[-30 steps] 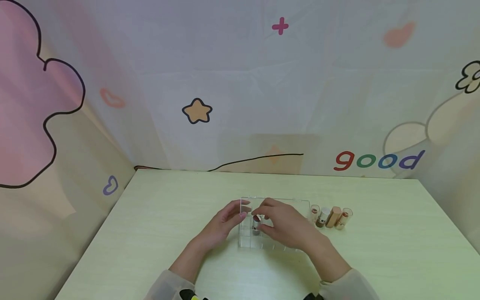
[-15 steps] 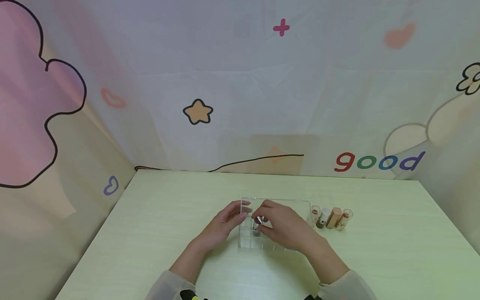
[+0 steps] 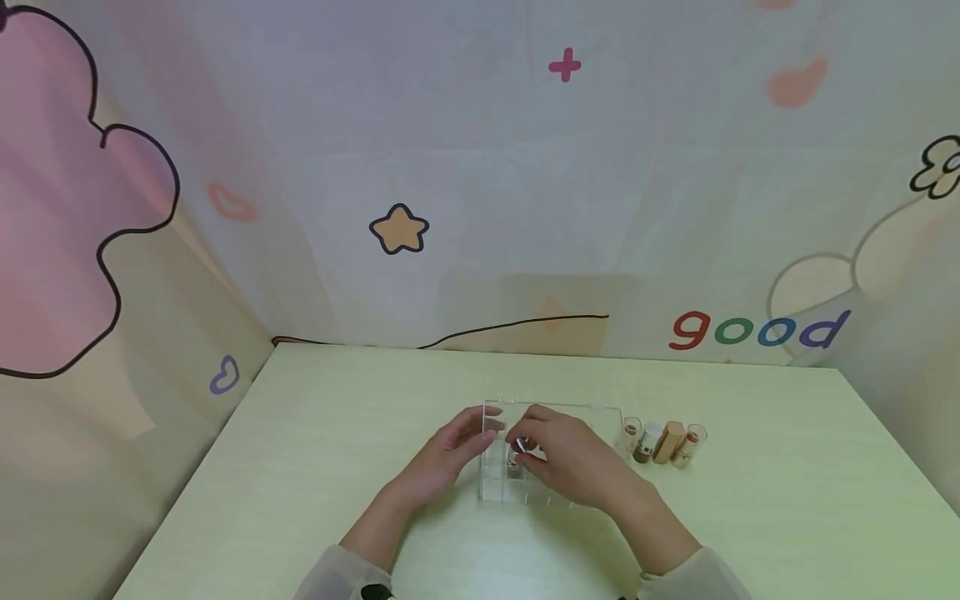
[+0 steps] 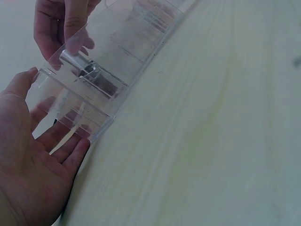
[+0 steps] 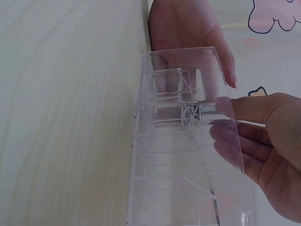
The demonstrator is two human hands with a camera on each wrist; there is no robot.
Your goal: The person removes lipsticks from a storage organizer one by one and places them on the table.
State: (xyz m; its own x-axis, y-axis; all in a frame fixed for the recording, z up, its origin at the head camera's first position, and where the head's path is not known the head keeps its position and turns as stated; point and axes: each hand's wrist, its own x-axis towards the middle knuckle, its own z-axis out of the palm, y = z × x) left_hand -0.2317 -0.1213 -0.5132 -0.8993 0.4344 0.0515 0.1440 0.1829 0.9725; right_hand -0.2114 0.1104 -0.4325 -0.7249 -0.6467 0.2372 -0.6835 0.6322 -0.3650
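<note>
A clear acrylic organizer (image 3: 502, 492) with divided compartments stands on the table. My left hand (image 3: 447, 450) holds its left end, the thumb at the near side and the fingers behind. In the left wrist view, these fingertips spread along the clear end wall. My right hand (image 3: 573, 454) reaches over the organizer and pinches the silver top of a lipstick tube (image 4: 75, 60). In the right wrist view, the lower part of the lipstick tube (image 5: 171, 114) sits inside one compartment near the left end. My right fingers partly cover its top in the head view.
Right of the organizer, several lipstick tubes stand in a row: a clear one (image 3: 632, 433), a silver-capped one (image 3: 647, 442), a tan one (image 3: 669, 442) and another clear-capped one (image 3: 690, 446). A printed cloth backdrop (image 3: 480, 167) rises behind the pale table (image 3: 360, 408).
The right fingers have shifted slightly on the lipstick tube, and its silver top now shows tilted between them. The left hand keeps its place on the organizer. The head view has tipped slightly upward.
</note>
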